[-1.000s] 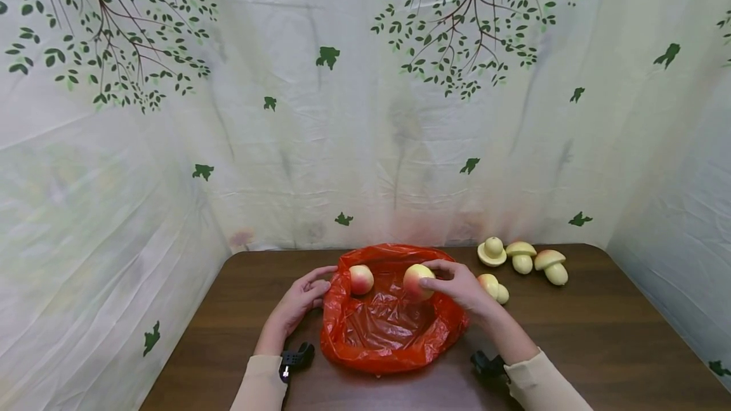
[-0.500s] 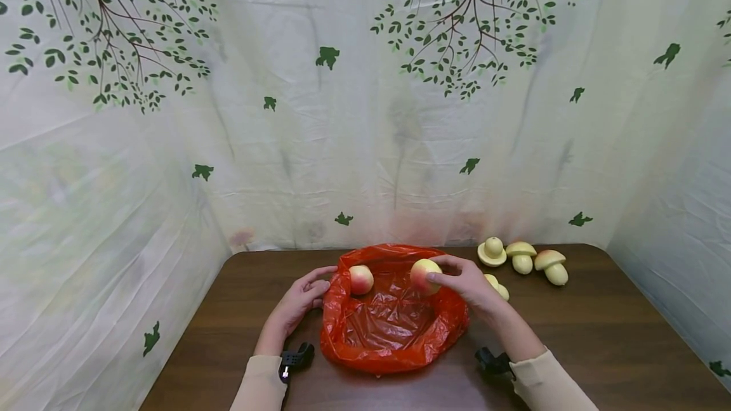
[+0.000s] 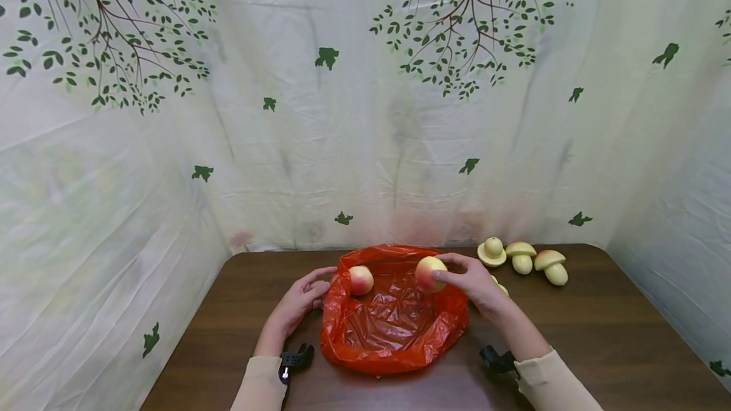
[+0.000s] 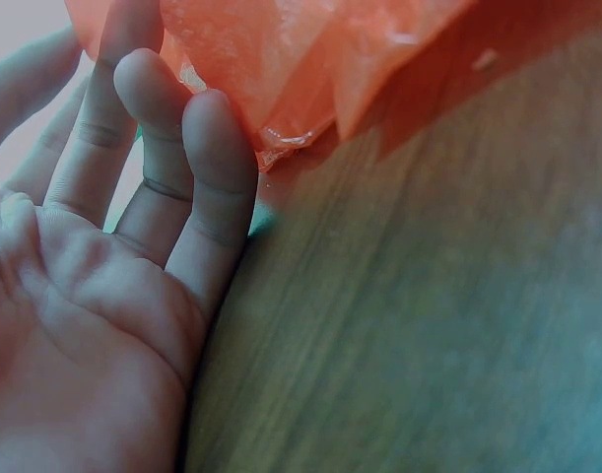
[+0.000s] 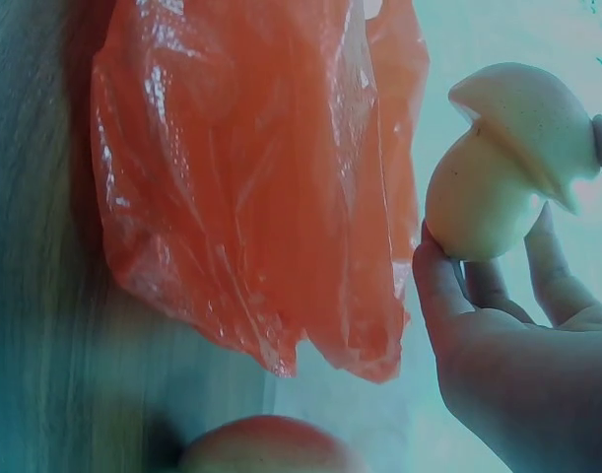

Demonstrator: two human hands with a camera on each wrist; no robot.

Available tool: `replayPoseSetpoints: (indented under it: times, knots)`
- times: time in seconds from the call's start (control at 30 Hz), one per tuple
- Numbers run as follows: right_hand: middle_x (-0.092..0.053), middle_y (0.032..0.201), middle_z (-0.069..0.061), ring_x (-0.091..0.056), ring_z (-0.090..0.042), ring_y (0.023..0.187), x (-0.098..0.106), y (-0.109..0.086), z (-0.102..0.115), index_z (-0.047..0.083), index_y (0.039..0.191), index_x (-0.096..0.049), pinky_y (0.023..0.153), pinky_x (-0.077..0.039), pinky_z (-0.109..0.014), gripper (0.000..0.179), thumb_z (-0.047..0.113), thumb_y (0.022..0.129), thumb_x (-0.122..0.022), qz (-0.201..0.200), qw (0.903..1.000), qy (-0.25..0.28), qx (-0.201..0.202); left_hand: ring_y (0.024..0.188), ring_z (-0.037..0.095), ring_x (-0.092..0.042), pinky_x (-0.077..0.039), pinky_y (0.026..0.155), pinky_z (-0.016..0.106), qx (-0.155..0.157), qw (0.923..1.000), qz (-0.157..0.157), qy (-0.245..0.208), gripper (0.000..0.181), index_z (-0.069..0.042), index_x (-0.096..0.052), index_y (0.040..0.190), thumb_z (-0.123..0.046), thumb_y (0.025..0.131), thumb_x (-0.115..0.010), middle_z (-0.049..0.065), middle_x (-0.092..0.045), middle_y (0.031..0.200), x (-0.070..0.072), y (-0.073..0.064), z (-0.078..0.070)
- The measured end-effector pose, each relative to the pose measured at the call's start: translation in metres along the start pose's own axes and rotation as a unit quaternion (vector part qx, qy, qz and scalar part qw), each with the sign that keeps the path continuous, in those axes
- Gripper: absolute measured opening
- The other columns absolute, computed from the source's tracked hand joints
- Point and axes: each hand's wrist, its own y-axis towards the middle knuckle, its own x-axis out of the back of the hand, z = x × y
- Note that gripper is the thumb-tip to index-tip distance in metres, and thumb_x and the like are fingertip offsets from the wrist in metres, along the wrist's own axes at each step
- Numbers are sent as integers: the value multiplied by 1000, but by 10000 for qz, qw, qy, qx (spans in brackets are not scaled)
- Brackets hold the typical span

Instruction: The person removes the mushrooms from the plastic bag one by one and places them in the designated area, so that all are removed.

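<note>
An upright red plastic bag (image 3: 394, 354) with a wide mouth stands on the table. My right hand (image 3: 474, 281) holds a toy mushroom (image 5: 512, 163) by its cap between thumb and fingers, over the bag's right rim; the head view shows only its round red-and-yellow cap. Inside the bag at the left lies a second rounded red-and-yellow piece (image 3: 361, 280), probably another such mushroom. My left hand (image 3: 299, 300) is at the bag's left side, fingers loosely bent, fingertips touching the outside of the plastic (image 4: 281, 69).
Three toy mushrooms (image 3: 521, 257) lie in a row at the back right of the brown table (image 3: 599, 335). Another mushroom (image 3: 499, 285) is mostly hidden behind my right hand. A printed cloth (image 3: 365, 144) hangs behind the table and along both sides.
My right hand has drifted right with the mushroom, from above the bag's inside toward its right rim, covering more of the mushroom behind it. My left hand and the bag have not moved.
</note>
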Motion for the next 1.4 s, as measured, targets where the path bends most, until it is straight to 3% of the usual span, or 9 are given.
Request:
replayPoseSetpoints:
  times: [0.23, 0.47, 0.7, 1.03, 1.23, 1.4]
  knots:
    - [-73, 124, -8, -61, -16, 111, 8, -1, 1, 1, 138, -67, 100, -49, -33, 50, 27, 97, -78, -52, 10000, -50, 28, 107, 13, -73, -61, 95, 30, -54, 10000, 1, -4, 50, -9, -44, 159, -27, 113, -53, -4, -78, 118, 0, 0, 1]
    - [-74, 117, -1, -64, -13, 108, 17, -3, -2, 0, 138, -65, 96, -53, -29, 49, 25, 98, -78, -82, 9999, 114, 54, 106, 13, -73, -61, 95, 30, -87, 10000, 16, 4, 51, -10, -44, 159, -27, 113, -53, -5, -78, 117, 0, -1, 0]
    - [-72, 126, -4, -61, -14, 115, 29, -8, -1, 2, 139, -66, 104, -48, -32, 49, 29, 100, -76, -248, 9995, -183, 99, 107, 12, -73, -61, 94, 30, -30, 10000, 1, -43, 51, -9, -43, 160, -27, 113, -53, -6, -79, 116, 0, -1, 0]
    - [-69, 120, 7, -64, -7, 108, 43, -13, 0, -3, 141, -62, 95, -53, -23, 52, 27, 101, -75, -360, 9993, 54, 96, 108, 13, -73, -61, 94, 30, 6, 10000, -17, 14, 51, -11, -45, 159, -29, 112, -53, -5, -78, 117, 0, 1, 0]
    - [-66, 129, 0, -60, -6, 112, 53, -16, 3, -2, 146, -58, 96, -51, -20, 57, 31, 101, -74, -569, 9982, -141, -106, 108, 13, -73, -61, 94, 30, 8, 10000, -34, 37, 50, -11, -46, 159, -29, 112, -53, -5, -78, 118, 0, 1, 1]
    - [-65, 134, -4, -59, -8, 113, 60, -19, 4, -1, 148, -56, 101, -49, -26, 59, 32, 102, -72, -631, 9975, -273, -170, 107, 13, -73, -61, 94, 30, 24, 10000, -19, 11, 51, -10, -45, 159, -29, 112, -53, -5, -79, 117, 0, 0, 0]
